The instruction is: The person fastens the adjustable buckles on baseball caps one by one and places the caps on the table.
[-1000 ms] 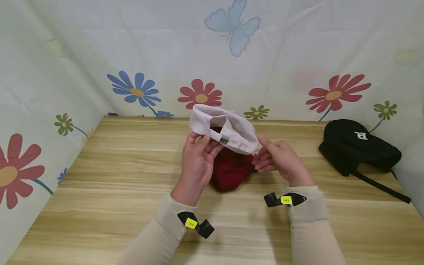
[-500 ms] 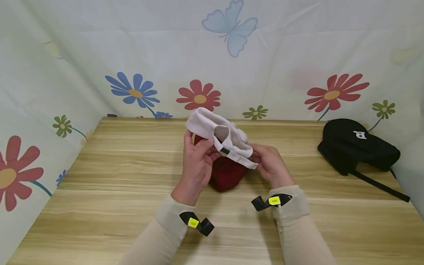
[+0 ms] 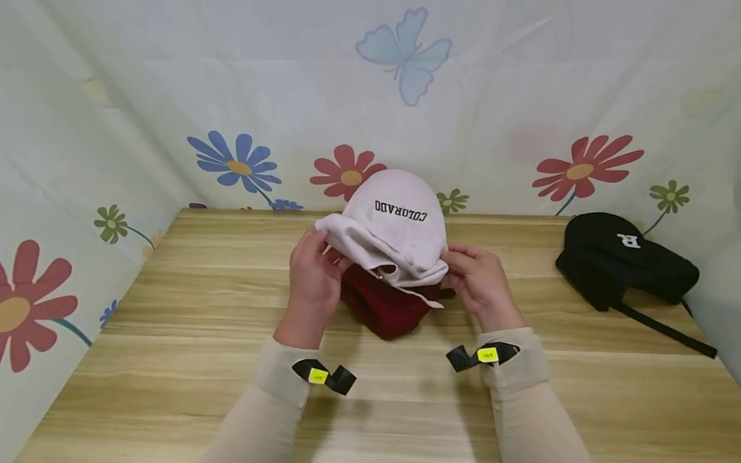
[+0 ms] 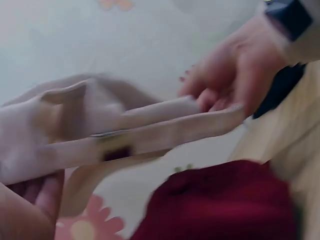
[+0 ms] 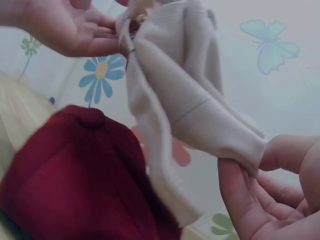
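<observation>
Okay, so the step in hand looks to be handling the pale, off-white fabric baseball cap with dark COLORADO lettering (image 3: 401, 226), probably turning it or sorting out its shape. It's held up in front of the person, above the dark red fabric cap (image 3: 387, 317) on the pale wood-grain counter (image 3: 188, 361). The lettering reads upside down from the head view, and the lower part looks soft and creased. The left-hand grip (image 3: 315, 281) is clamped on the pale cap's left edge, and the right-hand grip (image 3: 476, 279) pinches its right edge, so the cap sits right between the two. The narrow pale fabric strap (image 3: 418, 298) hangs on the near side, its end loose in the right wrist view. In the left wrist view there's a gap between the pale cap and the red one, so I'd say they aren't touching. Next move, I reckon, calls for an even hold on both edges and care not to snag that strap. Well apart on the right sits the black fabric cap with a white R (image 3: 602, 256).
</observation>
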The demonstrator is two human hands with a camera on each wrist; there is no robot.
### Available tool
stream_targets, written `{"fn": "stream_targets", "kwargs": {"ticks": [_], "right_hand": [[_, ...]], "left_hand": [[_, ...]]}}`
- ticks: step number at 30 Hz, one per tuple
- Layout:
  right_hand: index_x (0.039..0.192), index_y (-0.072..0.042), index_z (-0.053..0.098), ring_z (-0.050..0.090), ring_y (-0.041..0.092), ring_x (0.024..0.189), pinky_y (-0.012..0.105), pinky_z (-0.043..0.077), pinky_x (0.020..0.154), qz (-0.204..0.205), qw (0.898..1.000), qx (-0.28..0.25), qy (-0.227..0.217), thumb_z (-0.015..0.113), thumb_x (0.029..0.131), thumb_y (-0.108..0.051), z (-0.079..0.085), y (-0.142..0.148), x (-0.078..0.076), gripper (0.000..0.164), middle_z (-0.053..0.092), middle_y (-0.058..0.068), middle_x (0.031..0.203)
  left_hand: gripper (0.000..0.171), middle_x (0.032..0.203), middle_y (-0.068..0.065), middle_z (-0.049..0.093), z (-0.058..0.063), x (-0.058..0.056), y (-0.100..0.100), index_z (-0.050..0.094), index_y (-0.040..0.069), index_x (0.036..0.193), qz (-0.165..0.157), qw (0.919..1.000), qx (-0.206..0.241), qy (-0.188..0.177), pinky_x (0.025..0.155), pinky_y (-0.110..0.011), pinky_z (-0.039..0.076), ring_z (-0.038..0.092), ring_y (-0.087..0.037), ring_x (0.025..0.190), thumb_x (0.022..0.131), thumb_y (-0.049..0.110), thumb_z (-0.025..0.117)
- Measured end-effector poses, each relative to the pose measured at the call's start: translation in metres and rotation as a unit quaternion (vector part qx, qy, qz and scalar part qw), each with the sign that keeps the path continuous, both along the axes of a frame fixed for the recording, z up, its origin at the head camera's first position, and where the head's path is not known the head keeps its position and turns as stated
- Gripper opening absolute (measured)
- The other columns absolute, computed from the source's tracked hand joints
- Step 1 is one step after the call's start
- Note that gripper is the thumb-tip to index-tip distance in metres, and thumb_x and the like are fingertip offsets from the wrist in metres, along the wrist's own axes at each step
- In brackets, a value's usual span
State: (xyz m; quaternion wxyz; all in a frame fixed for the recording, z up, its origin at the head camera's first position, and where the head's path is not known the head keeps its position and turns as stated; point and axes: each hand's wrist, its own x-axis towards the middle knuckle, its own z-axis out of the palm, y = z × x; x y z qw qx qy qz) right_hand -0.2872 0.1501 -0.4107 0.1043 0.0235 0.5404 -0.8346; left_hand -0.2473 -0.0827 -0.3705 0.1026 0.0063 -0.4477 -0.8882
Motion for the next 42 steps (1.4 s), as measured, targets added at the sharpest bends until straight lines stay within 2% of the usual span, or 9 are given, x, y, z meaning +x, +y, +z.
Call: {"fn": "stream_targets", "kwargs": {"ticks": [4, 8, 13, 20, 24, 29, 34, 39, 42], "right_hand": [[0.09, -0.008, 0.063, 0.063, 0.009, 0.069, 0.025, 0.056, 0.062, -0.007, 0.998, 0.032, 0.045, 0.058, 0.085, 0.0, 0.007, 0.002, 0.004, 0.01, 0.063, 0.0, 0.083], [0.097, -0.001, 0.06, 0.063, 0.011, 0.07, 0.026, 0.056, 0.063, -0.002, 0.996, 0.048, 0.072, 0.06, 0.084, -0.002, 0.016, -0.002, 0.007, 0.013, 0.062, 0.001, 0.086], [0.103, 0.008, 0.056, 0.063, 0.012, 0.07, 0.027, 0.056, 0.064, 0.01, 0.995, 0.058, 0.086, 0.06, 0.084, -0.002, 0.03, -0.019, 0.01, 0.022, 0.063, 0.002, 0.085], [0.108, 0.007, 0.058, 0.064, 0.013, 0.071, 0.03, 0.057, 0.065, 0.026, 0.989, 0.111, 0.091, 0.062, 0.083, -0.004, 0.039, -0.054, 0.004, 0.028, 0.065, 0.003, 0.085], [0.107, -0.001, 0.062, 0.065, 0.017, 0.075, 0.033, 0.057, 0.069, 0.044, 0.983, 0.157, 0.083, 0.064, 0.083, -0.009, 0.04, -0.079, 0.002, 0.025, 0.065, 0.01, 0.092], [0.104, -0.007, 0.064, 0.067, 0.02, 0.077, 0.033, 0.056, 0.07, 0.068, 0.973, 0.202, 0.084, 0.065, 0.083, -0.015, 0.042, -0.114, 0.001, 0.022, 0.066, 0.013, 0.096], [0.107, -0.008, 0.064, 0.067, 0.018, 0.077, 0.03, 0.056, 0.07, 0.096, 0.955, 0.267, 0.085, 0.066, 0.082, -0.016, 0.038, -0.146, -0.003, 0.025, 0.065, 0.008, 0.096], [0.106, -0.009, 0.066, 0.065, 0.022, 0.076, 0.025, 0.054, 0.061, 0.105, 0.922, 0.361, 0.093, 0.066, 0.082, -0.015, 0.027, -0.171, -0.009, 0.025, 0.065, 0.005, 0.087], [0.097, -0.01, 0.07, 0.06, 0.019, 0.064, 0.022, 0.047, 0.05, 0.101, 0.892, 0.426, 0.11, 0.066, 0.081, -0.015, 0.019, -0.183, -0.011, 0.017, 0.061, 0.002, 0.071]], "left_hand": [[0.017, 0.075, 0.0, 0.062, 0.002, -0.004, -0.019, 0.061, 0.01, 0.083, 0.019, 0.9971, -0.03, -0.068, 0.061, -0.025, 0.051, 0.059, -0.011, 0.066, 0.092, 0.02, 0.052], [0.017, 0.082, -0.002, 0.064, 0.005, -0.006, -0.036, 0.061, 0.007, 0.099, -0.006, 0.9899, -0.095, -0.105, 0.063, -0.026, 0.054, 0.061, -0.012, 0.066, 0.089, 0.02, 0.058], [0.034, 0.091, -0.003, 0.065, 0.008, -0.006, -0.058, 0.053, 0.006, 0.117, -0.024, 0.9792, -0.172, -0.105, 0.063, -0.026, 0.055, 0.064, -0.012, 0.072, 0.087, 0.021, 0.061], [0.033, 0.088, 0.0, 0.064, 0.005, -0.001, -0.099, 0.057, 0.004, 0.109, -0.011, 0.9525, -0.289, -0.095, 0.064, -0.023, 0.055, 0.063, -0.011, 0.074, 0.082, 0.022, 0.066], [0.039, 0.097, -0.001, 0.059, 0.005, 0.005, -0.125, 0.06, 0.004, 0.11, 0.027, 0.9242, -0.36, -0.126, 0.067, -0.021, 0.055, 0.061, -0.011, 0.079, 0.08, 0.028, 0.068], [0.047, 0.105, -0.001, 0.058, 0.007, 0.012, -0.158, 0.058, 0.006, 0.119, 0.056, 0.8739, -0.453, -0.166, 0.07, -0.018, 0.053, 0.061, -0.007, 0.081, 0.084, 0.035, 0.063], [0.046, 0.118, -0.009, 0.055, 0.005, 0.015, -0.189, 0.054, 0.006, 0.125, 0.058, 0.8227, -0.531, -0.195, 0.07, -0.015, 0.051, 0.058, -0.004, 0.083, 0.089, 0.036, 0.055], [0.045, 0.128, -0.014, 0.051, -0.008, 0.014, -0.211, 0.051, 0.007, 0.128, 0.035, 0.7817, -0.577, -0.234, 0.079, -0.025, 0.05, 0.057, -0.018, 0.097, 0.093, 0.035, 0.049], [0.045, 0.13, -0.017, 0.05, -0.017, 0.013, -0.219, 0.05, 0.006, 0.129, 0.025, 0.7717, -0.583, -0.253, 0.085, -0.032, 0.046, 0.055, -0.026, 0.104, 0.093, 0.033, 0.049]]}}
